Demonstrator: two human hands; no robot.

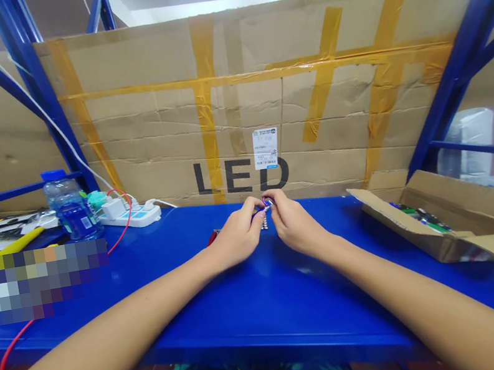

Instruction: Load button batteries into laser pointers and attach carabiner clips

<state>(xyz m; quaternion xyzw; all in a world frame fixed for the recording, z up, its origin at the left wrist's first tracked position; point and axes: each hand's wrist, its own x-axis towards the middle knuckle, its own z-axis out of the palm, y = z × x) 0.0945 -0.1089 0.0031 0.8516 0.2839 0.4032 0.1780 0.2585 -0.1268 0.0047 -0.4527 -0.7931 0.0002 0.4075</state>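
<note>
My left hand (pixel 238 235) and my right hand (pixel 300 224) meet over the middle of the table, fingertips nearly touching. Between them they pinch a small, thin blue and purple piece (pixel 268 203) with a shiny metallic part. Fingers cover most of it, so its kind is unclear. Just below, several small silvery metal pieces (pixel 265 223) show in the gap between the hands. A red object (pixel 212 237) lies behind my left wrist, mostly hidden.
An open cardboard box (pixel 461 218) with slim green and black items stands right. On the left are a bottle (pixel 71 205) of blue liquid, a white power strip (pixel 133 215), yellow-handled tools (pixel 24 240) and a red cable (pixel 15 340). A large taped cardboard sheet (pixel 161 123) stands behind the blue table (pixel 256 297).
</note>
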